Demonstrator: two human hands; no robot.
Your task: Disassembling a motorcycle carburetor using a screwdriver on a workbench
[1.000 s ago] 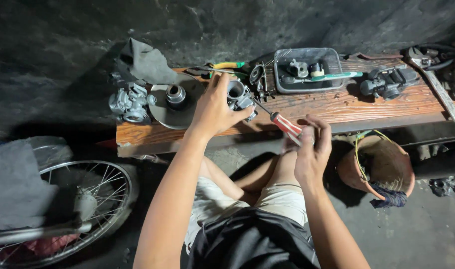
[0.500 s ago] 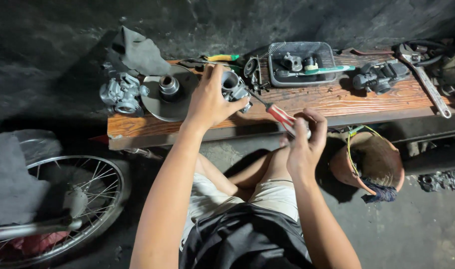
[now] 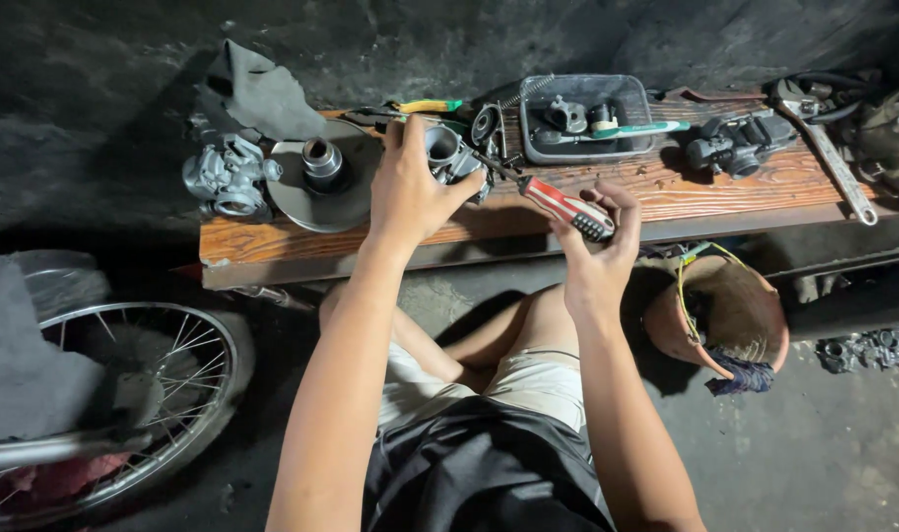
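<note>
left hand [image 3: 410, 192]: clasps metal carburetor [image 3: 449, 156] on wooden worktop [image 3: 666, 197], upper centre | right hand [image 3: 597, 241]: grips red-handled screwdriver [image 3: 558, 205], long axis slanting up-left, tip at carburetor | carburetor lies up-left of right hand

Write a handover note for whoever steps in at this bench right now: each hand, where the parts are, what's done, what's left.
Left hand: clamped over the metal carburetor, steadying it on the wooden bench.
Right hand: gripping the red-handled screwdriver, tip set into the carburetor's side.
Nearby: a second carburetor and a round pulley disc at the left, a clear parts tray behind, an adjustable wrench at the right.
Done: the carburetor is off any machine and on the bench.
Left: the screw under the driver is apparently yet to be finished; its state is hidden.
</note>
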